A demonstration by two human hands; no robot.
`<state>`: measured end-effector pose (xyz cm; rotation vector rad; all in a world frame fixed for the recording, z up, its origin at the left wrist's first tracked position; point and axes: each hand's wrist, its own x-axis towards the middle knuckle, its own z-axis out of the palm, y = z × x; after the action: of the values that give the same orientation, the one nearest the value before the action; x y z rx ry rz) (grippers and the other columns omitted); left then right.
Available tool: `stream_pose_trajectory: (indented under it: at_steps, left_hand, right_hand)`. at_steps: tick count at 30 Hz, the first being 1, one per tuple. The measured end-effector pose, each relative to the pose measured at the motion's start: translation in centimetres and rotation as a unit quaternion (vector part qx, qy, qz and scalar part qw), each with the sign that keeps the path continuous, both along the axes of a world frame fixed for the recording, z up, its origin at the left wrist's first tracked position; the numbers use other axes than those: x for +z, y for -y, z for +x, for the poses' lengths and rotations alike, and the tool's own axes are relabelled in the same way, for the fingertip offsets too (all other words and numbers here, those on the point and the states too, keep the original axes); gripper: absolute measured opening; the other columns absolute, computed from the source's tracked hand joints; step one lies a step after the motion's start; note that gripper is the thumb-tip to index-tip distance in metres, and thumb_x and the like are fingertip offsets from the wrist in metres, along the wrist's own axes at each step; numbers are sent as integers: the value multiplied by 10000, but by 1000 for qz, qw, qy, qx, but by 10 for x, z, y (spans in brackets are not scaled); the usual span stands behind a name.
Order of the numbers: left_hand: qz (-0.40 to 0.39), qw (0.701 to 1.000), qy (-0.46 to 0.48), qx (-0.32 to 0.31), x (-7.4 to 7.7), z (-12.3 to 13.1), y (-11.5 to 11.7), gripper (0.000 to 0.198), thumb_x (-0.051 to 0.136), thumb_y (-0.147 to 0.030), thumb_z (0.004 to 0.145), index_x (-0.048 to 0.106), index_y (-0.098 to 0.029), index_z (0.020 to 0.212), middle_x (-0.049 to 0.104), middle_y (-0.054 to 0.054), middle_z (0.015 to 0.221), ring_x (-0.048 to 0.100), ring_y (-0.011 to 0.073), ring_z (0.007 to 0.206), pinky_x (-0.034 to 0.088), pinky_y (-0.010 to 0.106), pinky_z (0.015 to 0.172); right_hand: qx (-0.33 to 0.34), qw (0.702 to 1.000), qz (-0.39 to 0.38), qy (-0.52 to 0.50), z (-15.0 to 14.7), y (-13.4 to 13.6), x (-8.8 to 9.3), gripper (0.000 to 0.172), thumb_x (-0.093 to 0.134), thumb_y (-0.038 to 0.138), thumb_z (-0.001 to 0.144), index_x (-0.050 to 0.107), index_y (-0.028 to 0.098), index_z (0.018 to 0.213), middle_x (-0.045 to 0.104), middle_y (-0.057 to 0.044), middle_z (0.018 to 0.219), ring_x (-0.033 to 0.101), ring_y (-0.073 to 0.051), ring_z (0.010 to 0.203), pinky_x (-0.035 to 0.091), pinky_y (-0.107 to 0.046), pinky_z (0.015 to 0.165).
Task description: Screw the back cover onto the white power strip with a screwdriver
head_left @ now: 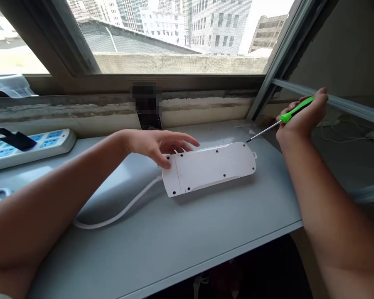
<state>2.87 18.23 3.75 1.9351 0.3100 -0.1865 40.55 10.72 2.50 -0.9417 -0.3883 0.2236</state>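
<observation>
A white power strip (pixel 202 168) lies with its screw-holed underside up on the grey desktop, its cord (pixel 124 209) leaving the left end. My left hand (pixel 162 145) is at that end, thumb on the underside and fingers along the far edge, partly hidden behind it. In my right hand (pixel 302 114) is a screwdriver (pixel 294 110) with a green and black handle. Its dark tip is close to the far right corner screw hole; whether it touches the strip I cannot tell.
Another power strip (pixel 57 139) with blue sockets and a black plug (pixel 18 140) sits at the back left. A dark phone-like device (pixel 149 118), partly blurred, leans against the wall below the window. A metal frame (pixel 333 101) runs along the right; the desk's front edge (pixel 224 255) is near me.
</observation>
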Motion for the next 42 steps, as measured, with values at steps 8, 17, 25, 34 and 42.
stream_pose_trajectory:
  at_steps: [8,17,25,34,42]
  left_hand:
    - [4,998,-63,9,-2,4,2,874,821,-358,751,462,-288,1545,655,88,1454,660,319,1264,594,387,998]
    - [208,960,-170,82,4,24,37,938,730,-731,790,473,-305,1585,572,71,1577,592,309,1352,523,328,1030]
    - [355,908,-194,108,-4,44,84,990,658,-841,759,463,-252,1531,564,124,1479,583,345,1274,520,404,963]
    - [427,889,-132,95,-28,52,81,796,617,-732,807,532,-186,1380,583,152,1333,564,367,1230,493,464,1019]
    - [422,893,-130,86,-26,51,82,782,606,-726,807,534,-175,1356,581,160,1327,558,381,1235,485,485,1041]
  right_hand:
    - [16,1000,4,9,6,-3,-6,426,343,419,1079,388,226,702,392,56,579,330,-80,407,256,-253,395]
    - [2,999,24,45,-2,-3,-4,399,363,362,1064,418,225,694,413,55,558,356,-79,390,261,-238,368]
    - [14,994,56,97,-7,-4,-6,361,393,327,1068,448,225,726,395,59,582,394,-79,448,300,-215,380]
    - [-12,974,61,218,-23,0,-2,351,529,463,1030,515,239,760,449,56,535,427,-93,398,342,-251,375]
    - [-19,952,58,300,-36,7,-4,389,539,559,1036,524,262,785,479,46,559,489,-115,406,334,-280,416]
